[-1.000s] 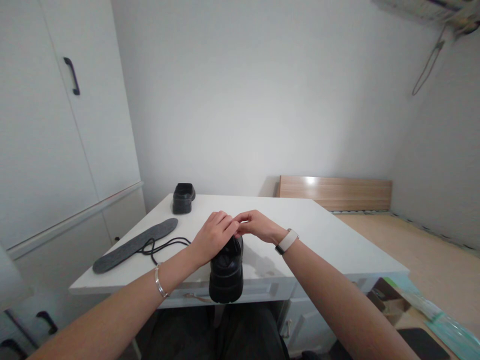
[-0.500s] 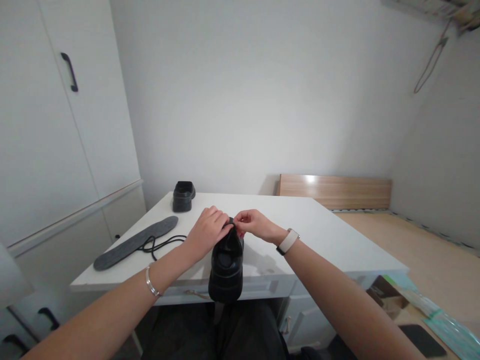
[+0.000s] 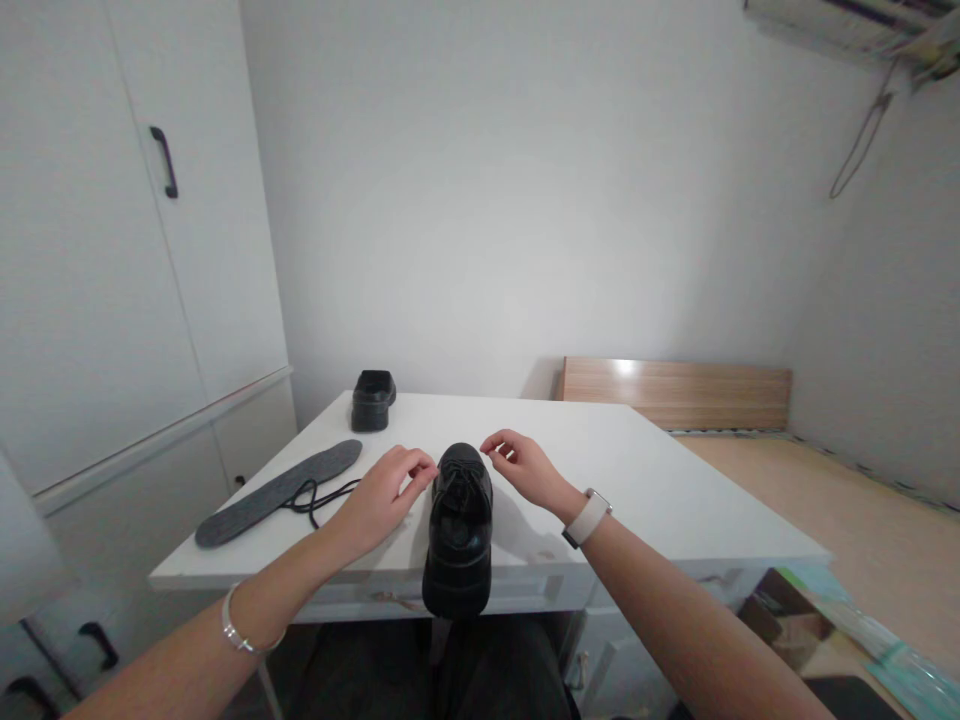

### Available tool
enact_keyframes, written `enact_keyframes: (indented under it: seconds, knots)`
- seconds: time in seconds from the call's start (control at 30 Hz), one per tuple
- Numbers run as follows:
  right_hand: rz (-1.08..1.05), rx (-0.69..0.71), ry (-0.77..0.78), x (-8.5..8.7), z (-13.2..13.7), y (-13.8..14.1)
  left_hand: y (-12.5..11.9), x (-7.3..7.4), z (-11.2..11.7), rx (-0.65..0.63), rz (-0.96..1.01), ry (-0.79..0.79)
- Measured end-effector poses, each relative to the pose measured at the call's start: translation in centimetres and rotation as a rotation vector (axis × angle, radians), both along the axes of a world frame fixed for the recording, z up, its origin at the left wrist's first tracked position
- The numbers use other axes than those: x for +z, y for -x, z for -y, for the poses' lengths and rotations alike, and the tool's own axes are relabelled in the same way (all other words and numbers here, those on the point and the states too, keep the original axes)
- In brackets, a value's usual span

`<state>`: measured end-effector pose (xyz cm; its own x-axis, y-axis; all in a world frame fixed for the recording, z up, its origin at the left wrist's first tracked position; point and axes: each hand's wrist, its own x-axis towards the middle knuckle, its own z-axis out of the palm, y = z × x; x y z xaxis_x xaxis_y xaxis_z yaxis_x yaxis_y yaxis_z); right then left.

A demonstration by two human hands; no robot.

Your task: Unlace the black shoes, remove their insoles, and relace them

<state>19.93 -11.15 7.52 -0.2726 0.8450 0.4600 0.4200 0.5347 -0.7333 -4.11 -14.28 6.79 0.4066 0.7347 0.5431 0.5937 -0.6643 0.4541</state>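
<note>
A black chunky-soled shoe point(image 3: 457, 530) stands at the near edge of the white table point(image 3: 660, 490), with its heel overhanging toward me. My left hand point(image 3: 386, 492) sits just left of the shoe's laced top, thumb and fingers pinched together. My right hand point(image 3: 523, 466) is just right of it, also pinched. Each pinch seems to hold a thin black lace end coming from the shoe. A bracelet is on my left wrist and a pale-strapped watch on my right.
A dark grey insole point(image 3: 277, 490) and a loose black lace point(image 3: 322, 493) lie on the table's left side. A second black shoe point(image 3: 373, 399) stands at the far left corner. White cupboards stand on the left, and a wooden bed frame point(image 3: 675, 393) behind on the right.
Both hands were together on top of the shoe's laces. They have now drawn apart to either side, still pinched. The camera view has shifted slightly.
</note>
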Motion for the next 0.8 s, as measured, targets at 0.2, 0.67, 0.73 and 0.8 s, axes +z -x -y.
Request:
enact_keyframes:
  seconds: [0.2, 0.67, 0.73, 0.8]
  knots:
    - [0.368, 0.111, -0.163, 0.7, 8.5, 1.0, 3.1, -2.0, -0.8, 0.154, 0.029, 0.029]
    - [0.319, -0.079, 0.018, 0.2, 6.5, -6.2, 6.6, -0.5, -12.7, 0.309, -0.334, -0.157]
    - [0.337, -0.137, -0.039, -0.2, 4.9, -9.1, 6.8, -0.1, -15.0, 0.334, -0.375, -0.138]
    - [0.341, -0.207, -0.076, -0.5, 3.4, -12.1, 7.0, -0.1, -16.9, 0.364, -0.413, -0.09]
